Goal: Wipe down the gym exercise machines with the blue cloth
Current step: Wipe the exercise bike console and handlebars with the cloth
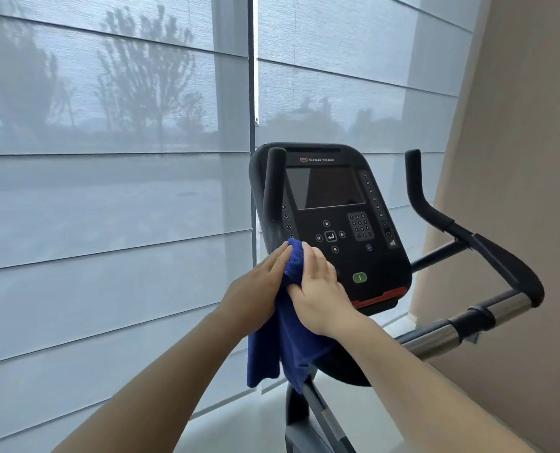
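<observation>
Head view: sheer window blinds (108,191) across the left and middle, beige wall (517,158) on the right. Between them, exercise machine (301,416), with black-and-chrome handlebar (488,256) sweeping off to the right and dark console (334,223) tilted toward the camera, blank screen (324,188) in its upper half. Black upright handle (273,184) just in front of the console's left edge.

Blue cloth (290,348) bunched at the foot of that handle, touching the console's lower left corner, the rest hanging loose below. Sandwiched between 2 bare hands. Left grip (259,289): fingers straight, pressed flat on the cloth's left side, thumb hidden. Right grip (321,289): narrow, fingers laid over the bunch and thumb tucked in beneath, holding the cloth. Smallest of all, green button (359,277) near the console's bottom edge, just right of the right grip, not touched.

Judged soft, light and limp: no shape of its own, conforms to round bars and flat panels alike, with a dangling tail liable to drag or snag. Best taken at the gathered upper part, folded into a pad under the palm. Probably a grippy weave, unlikely to slip. Light pressure advisable over keys and screen; firmer wrap-around hold suited to the handle. Cannot tell how much of the machine is already wiped.
</observation>
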### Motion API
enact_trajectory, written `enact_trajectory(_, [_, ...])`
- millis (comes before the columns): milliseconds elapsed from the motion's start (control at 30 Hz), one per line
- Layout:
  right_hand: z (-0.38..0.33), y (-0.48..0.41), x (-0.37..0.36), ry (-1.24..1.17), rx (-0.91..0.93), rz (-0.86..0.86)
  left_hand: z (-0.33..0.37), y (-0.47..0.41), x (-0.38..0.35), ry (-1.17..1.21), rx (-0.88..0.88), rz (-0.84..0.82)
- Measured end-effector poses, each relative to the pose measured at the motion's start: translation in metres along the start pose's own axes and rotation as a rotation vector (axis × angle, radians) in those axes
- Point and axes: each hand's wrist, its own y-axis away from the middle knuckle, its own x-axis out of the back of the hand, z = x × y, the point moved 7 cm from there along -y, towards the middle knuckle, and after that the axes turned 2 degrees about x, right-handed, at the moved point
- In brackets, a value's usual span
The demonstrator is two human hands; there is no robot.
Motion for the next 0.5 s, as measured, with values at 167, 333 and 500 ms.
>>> enact_trajectory(167, [0.001, -0.043, 0.024, 0.083, 0.092, 0.151, -0.013, -0.033, 0.027, -0.017, -0.07, 0.111])
enact_trajectory(333, [-0.01, -0.1, 0.062, 0.02, 0.167, 0.369, -0.02, -0.08, 0.076, -0.089, -0.048, 0.351])
enact_trajectory(500, [-0.032, -0.142, 0.075, -0.148, 0.276, 0.56, -0.029, -0.114, 0.106, -0.103, -0.042, 0.572])
